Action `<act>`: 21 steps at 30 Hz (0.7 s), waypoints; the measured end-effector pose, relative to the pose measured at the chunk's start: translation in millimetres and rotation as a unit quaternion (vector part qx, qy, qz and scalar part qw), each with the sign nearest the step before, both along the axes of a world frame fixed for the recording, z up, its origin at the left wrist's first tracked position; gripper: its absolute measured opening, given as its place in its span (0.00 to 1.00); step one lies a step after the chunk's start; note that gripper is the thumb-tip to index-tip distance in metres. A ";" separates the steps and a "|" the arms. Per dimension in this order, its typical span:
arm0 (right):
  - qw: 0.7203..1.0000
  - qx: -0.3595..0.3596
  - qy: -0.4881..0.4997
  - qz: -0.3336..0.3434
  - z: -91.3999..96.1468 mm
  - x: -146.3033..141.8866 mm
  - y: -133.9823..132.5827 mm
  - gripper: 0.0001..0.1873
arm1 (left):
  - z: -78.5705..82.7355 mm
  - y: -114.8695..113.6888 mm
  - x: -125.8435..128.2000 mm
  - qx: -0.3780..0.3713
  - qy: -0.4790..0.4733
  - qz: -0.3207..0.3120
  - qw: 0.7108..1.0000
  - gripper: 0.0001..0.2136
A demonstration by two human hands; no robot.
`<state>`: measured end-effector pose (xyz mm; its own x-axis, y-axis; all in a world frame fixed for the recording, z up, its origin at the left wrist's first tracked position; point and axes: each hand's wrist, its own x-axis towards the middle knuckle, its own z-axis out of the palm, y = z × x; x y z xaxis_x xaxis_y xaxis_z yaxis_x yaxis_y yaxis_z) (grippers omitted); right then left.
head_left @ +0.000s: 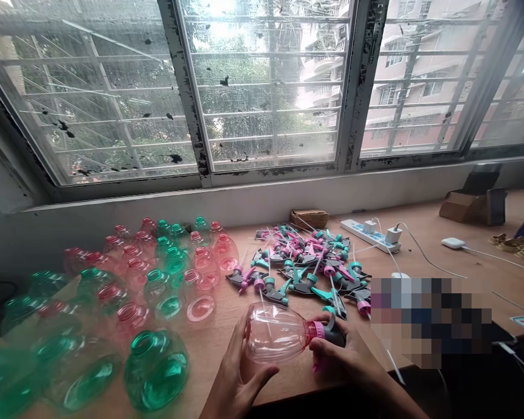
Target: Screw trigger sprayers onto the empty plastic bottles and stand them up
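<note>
My left hand [238, 375] wraps round the body of a clear pink plastic bottle [276, 333] lying on its side near the front edge of the wooden table [463, 262]. At the bottle's neck sits a grey and pink spray trigger head [329, 333], and my right hand [349, 358] is closed on it. A thin dip tube shows inside the bottle. Behind my hands lies a pile of loose trigger heads [308, 262] in grey, pink and teal.
Several empty pink and green bottles [135, 291] crowd the left of the table. A white power strip [371, 233] with chargers and cables lies at the back right, beside a small basket [309, 218] and a cardboard box [474, 203]. Windows run behind.
</note>
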<state>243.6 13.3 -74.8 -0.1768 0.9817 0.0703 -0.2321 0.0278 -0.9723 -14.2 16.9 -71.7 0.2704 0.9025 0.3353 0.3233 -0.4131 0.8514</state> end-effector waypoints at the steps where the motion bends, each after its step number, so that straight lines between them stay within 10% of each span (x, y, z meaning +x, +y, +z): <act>1: 1.000 -0.001 0.000 -0.002 0.4 0.0 0.0 0.23 | 0.4 0.8 -0.7 -0.002 0.013 -0.004 1.000 0.39; 21: 0.999 0.000 -0.021 -0.029 7.8 -2.3 -2.0 0.25 | -3.2 2.1 -0.1 0.018 0.006 0.002 1.000 0.36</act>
<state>241.3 11.3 -67.0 -0.1233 0.9903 0.0644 -0.1896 0.0402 -0.9810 -14.4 19.0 -74.9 0.2706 0.8910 0.3646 0.3345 -0.4422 0.8322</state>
